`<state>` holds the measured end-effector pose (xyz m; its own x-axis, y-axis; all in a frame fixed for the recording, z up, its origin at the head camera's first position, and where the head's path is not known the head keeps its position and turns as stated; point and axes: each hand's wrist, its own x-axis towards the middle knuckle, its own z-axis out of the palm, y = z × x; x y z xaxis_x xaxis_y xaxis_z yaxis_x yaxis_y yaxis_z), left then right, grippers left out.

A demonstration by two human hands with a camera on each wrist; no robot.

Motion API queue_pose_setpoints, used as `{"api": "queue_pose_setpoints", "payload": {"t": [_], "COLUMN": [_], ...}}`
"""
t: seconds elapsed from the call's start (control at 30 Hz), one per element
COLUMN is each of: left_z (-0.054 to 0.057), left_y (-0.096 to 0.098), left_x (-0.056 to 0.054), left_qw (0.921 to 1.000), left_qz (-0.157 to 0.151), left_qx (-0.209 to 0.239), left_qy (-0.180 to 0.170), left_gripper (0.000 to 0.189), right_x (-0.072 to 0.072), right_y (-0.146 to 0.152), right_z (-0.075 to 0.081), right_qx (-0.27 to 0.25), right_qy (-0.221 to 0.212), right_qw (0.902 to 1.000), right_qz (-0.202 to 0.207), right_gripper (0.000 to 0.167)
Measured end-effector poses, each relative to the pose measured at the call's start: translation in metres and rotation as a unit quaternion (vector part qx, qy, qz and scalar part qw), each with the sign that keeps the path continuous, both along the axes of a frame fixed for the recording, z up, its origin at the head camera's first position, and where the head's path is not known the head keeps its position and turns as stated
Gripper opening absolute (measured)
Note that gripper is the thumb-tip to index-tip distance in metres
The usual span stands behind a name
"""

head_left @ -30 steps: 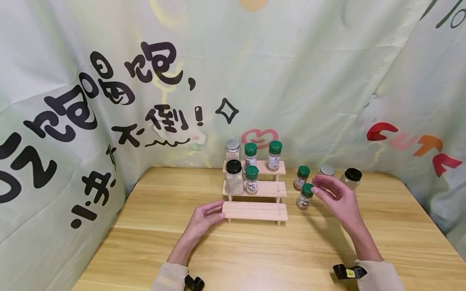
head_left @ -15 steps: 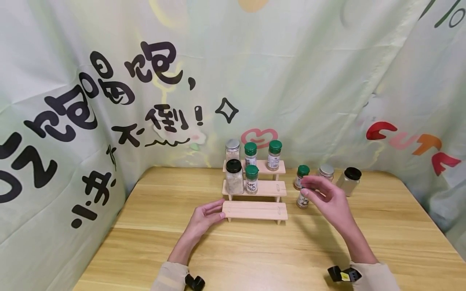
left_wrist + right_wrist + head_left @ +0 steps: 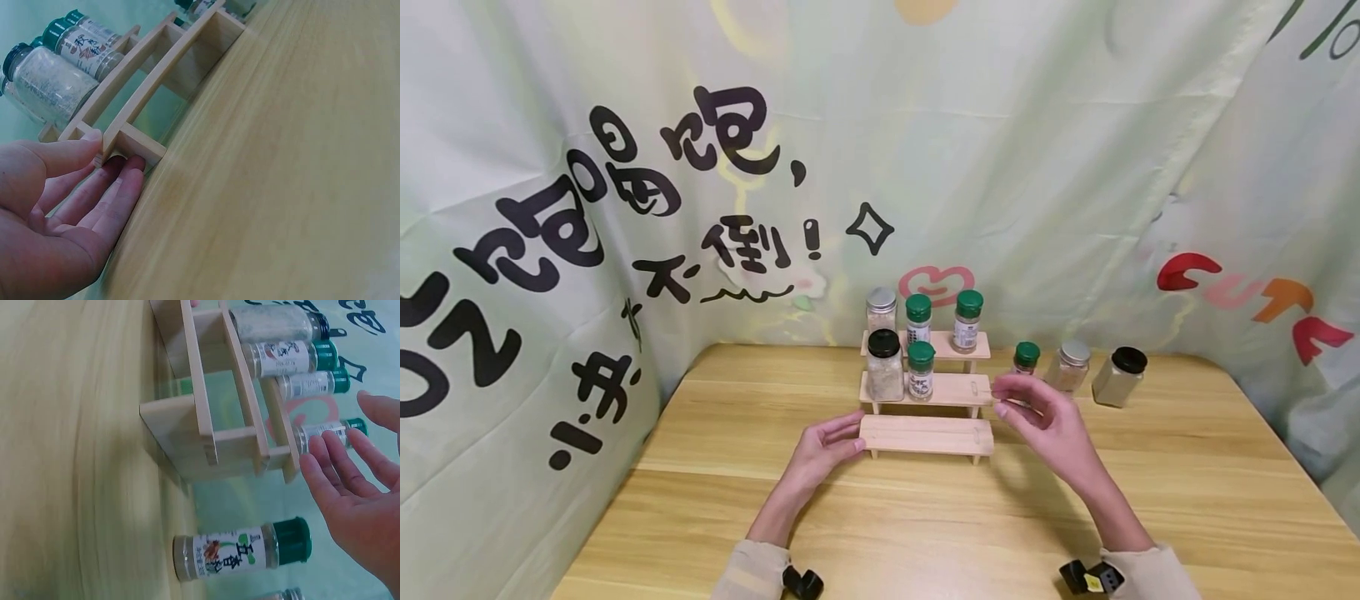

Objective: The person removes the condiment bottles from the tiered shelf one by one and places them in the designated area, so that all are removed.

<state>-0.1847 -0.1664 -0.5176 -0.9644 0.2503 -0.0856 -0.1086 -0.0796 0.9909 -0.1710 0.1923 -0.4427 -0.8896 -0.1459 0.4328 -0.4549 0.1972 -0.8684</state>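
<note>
Table (image 3: 700, 467): wood-grained, with rounded far corners, a fabric backdrop around it.
Sleeves: two pale cuffs, left (image 3: 752, 571) and right (image 3: 1150, 575), each with a small black device at the wrist.
Left hand (image 3: 820, 447): grips the left end of the rack's lowest step, thumb at the board's edge and fingers curling beneath it.
Rack (image 3: 925, 435): pale wood, three steps rising away from the person, standing near the middle of the table.
Right hand (image 3: 1048, 421): just beside the rack's right side, thumb and fingers apart with a gap between them and nothing visible in its grasp.
Middle step (image 3: 955, 389): carries a large black-lidded jar (image 3: 885, 379) at the left and a small green-capped jar (image 3: 921, 383) next to it, both upright.
Beside the rack: a green-capped shaker (image 3: 1027, 357) stands on the table, partly hidden by the right hand; farther right are a silver-lidded jar (image 3: 1069, 371) and a square black-lidded bottle (image 3: 1120, 379).
Right wrist view: a labelled spice jar (image 3: 228, 550) with a green cap stands by the rack; whether it is that same shaker cannot be told.
Top step (image 3: 938, 343): holds a silver-lidded container (image 3: 881, 310) and two green-capped bottles (image 3: 967, 329).
Backdrop (image 3: 1037, 183): pale green fabric printed with black characters, a pink heart and colourful letters.
</note>
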Motion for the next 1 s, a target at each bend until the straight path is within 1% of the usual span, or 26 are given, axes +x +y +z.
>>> {"api": "queue_pose_setpoints", "payload": {"t": [0.17, 0.37, 0.47, 0.8, 1.0], "left_z": [0.0, 0.0, -0.001, 0.0, 0.001], "left_y": [0.001, 0.003, 0.003, 0.002, 0.001], "left_x": [0.0, 0.001, 0.001, 0.001, 0.001], "left_qw": [1.0, 1.0, 1.0, 1.0, 1.0], "left_qz": [0.001, -0.002, -0.002, -0.002, -0.001], "left_qx": [-0.003, 0.0, 0.007, 0.007, 0.009], "left_qy": [0.001, -0.003, -0.007, -0.003, -0.001], "left_gripper": [0.055, 0.055, 0.056, 0.056, 0.056], "right_x": [0.001, 0.0, -0.004, -0.016, -0.025], "right_y": [-0.007, -0.015, -0.021, -0.04, -0.048], "right_z": [0.004, 0.007, 0.009, 0.015, 0.017], "right_qx": [0.003, 0.004, -0.001, -0.014, -0.028], "right_qy": [0.007, -0.001, -0.001, -0.006, -0.006], "right_qw": [1.0, 1.0, 0.9999, 0.9997, 0.9991], "right_qz": [0.001, 0.005, 0.011, 0.019, 0.032], "right_gripper": [0.03, 0.03, 0.032, 0.037, 0.036]}}
